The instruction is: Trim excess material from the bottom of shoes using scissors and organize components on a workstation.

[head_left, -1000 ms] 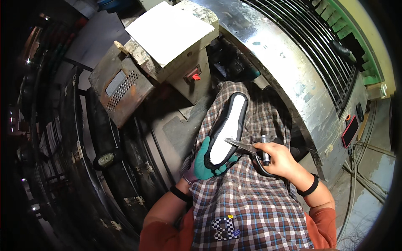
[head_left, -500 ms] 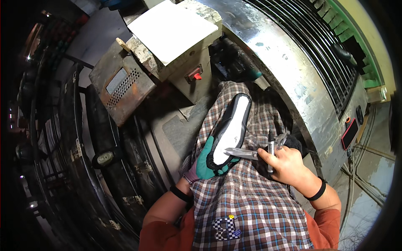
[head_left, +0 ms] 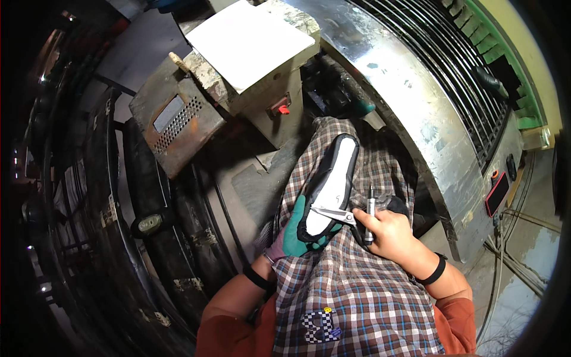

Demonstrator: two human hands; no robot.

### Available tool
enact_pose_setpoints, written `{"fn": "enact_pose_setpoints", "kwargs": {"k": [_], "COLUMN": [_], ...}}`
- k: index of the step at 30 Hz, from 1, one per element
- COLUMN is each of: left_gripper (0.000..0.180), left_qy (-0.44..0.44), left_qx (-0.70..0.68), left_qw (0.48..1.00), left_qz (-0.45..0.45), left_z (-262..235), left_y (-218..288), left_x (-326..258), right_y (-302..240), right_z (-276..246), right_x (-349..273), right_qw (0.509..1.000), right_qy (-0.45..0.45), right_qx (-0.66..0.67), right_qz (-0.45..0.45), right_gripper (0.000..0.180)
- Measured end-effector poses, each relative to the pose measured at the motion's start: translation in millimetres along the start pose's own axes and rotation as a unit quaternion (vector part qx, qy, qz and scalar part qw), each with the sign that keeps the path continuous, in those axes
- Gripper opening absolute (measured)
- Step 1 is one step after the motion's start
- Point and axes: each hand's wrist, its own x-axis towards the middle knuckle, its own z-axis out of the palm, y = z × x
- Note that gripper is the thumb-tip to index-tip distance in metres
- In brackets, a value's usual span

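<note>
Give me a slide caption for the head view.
Gloved left hand steadies a shoe sole on a plaid apron; right hand holds metal pliers.

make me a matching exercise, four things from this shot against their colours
Things:
1. glove on left hand
2. switch on the machine
3. shoe sole
4. wristband on right hand

Colours:
A. white
B. black
C. green
D. red

Pairs: 1-C, 2-D, 3-A, 4-B

metal machine housing (head_left: 416, 113) close right, switch box (head_left: 262, 59) ahead
</note>
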Motion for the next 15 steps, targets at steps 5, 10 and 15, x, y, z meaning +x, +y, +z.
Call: {"fn": "enact_pose_setpoints", "kwargs": {"k": [5,10,15], "left_gripper": [0.076,0.075,0.071], "left_qy": [-0.075,-0.022,-0.295], "left_qx": [-0.014,0.018,-0.098], "left_qw": [0.997,1.0,0.949], "left_qz": [-0.03,-0.001,-0.058], "left_z": [-13,-3,-19], "left_y": [5,-1,9], "left_x": [-4,-3,3], "right_y": [1,-7,-1], "right_z": [-15,-25,7], "right_x": [-13,-13,-4], "right_qw": [0.997,0.992,0.998], "right_qy": [0.012,-0.022,0.022], "right_qx": [-0.063,-0.115,0.062], "right_qz": [-0.038,-0.037,0.021], "right_gripper": [0.073,0.071,0.066]}}
